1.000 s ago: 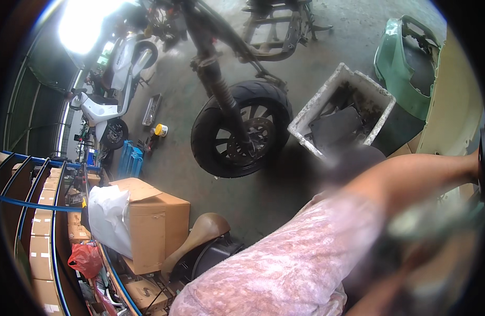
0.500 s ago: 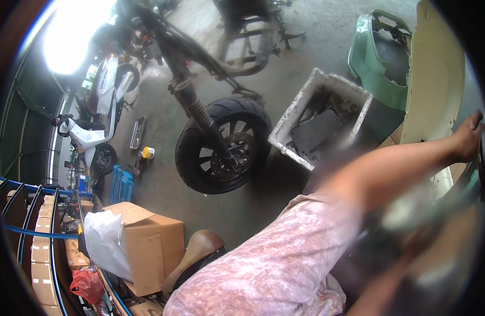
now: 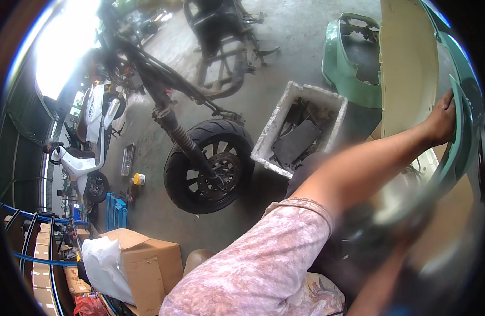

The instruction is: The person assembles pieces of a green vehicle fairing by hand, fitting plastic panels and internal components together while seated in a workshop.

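Note:
My left arm stretches across to the right, and my left hand (image 3: 442, 120) is closed on the edge of a curved green plastic panel (image 3: 462, 131). Beside that hand stands a large cream-coloured panel (image 3: 408, 63), seen from its plain side. My right hand (image 3: 415, 229) is lower down at the right, smeared by blur; its fingers do not show, nor whether it touches the green panel's lower part. Left of the cream panel, a separate green body shell (image 3: 334, 60) with a big opening rests on the floor.
A white foam box (image 3: 272, 120) holds dark parts. Left of it stands a stripped motorbike frame with a black front tyre (image 3: 174, 181). A carton (image 3: 153, 274), a blue crate (image 3: 116, 211), a yellow tub (image 3: 139, 179) and a white scooter (image 3: 79, 164) are farther left.
The view has shifted, so the surroundings sit lower and farther left. More of the green panel shows at my left hand, which has its fingers round the edge.

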`<state>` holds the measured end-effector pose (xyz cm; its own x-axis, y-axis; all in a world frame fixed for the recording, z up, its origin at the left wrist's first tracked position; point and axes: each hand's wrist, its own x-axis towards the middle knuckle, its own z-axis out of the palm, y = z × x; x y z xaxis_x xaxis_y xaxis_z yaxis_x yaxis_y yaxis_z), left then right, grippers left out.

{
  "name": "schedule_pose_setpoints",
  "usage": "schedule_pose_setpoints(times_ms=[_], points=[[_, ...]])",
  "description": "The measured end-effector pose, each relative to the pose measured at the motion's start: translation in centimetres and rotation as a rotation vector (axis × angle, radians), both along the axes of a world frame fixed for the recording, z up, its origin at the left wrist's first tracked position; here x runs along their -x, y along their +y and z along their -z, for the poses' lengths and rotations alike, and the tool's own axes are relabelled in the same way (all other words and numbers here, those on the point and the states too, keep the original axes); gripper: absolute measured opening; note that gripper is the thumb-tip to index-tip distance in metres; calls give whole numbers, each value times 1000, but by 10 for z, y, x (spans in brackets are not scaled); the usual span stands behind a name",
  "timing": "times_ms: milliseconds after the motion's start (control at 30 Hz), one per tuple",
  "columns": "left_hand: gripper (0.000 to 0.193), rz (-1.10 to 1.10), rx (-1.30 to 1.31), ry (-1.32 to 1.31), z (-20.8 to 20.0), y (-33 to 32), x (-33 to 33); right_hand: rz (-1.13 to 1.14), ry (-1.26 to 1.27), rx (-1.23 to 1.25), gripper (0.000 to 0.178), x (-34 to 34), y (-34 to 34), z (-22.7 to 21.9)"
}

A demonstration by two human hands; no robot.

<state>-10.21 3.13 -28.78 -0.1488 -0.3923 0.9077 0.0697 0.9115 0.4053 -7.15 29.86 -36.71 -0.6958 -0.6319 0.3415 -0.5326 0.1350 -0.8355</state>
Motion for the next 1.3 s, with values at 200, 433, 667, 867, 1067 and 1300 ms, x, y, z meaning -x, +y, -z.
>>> schedule_pose_setpoints(times_ms=[200, 433, 667, 867, 1067, 1300], points=[[32, 277, -207, 85, -20, 8, -28, -4, 28, 11, 68, -7, -7, -13], [41, 648, -703, 21, -58, 30, -91, -52, 207, -34, 80, 5, -21, -32], [36, 609, -734, -47, -29, 17, -74, -89, 352, -210, 78, 19, -26, -71], [39, 1102, -1036, 174, -65, 44, -89, -239, 299, -294, 76, 27, -14, -112], [46, 852, -1024, 0, -71, 51, -85, -192, 357, -258, 76, 52, 11, -117], [47, 607, -969, -91, -84, 53, -99, -118, -105, 159, 75, 136, 62, -164]])
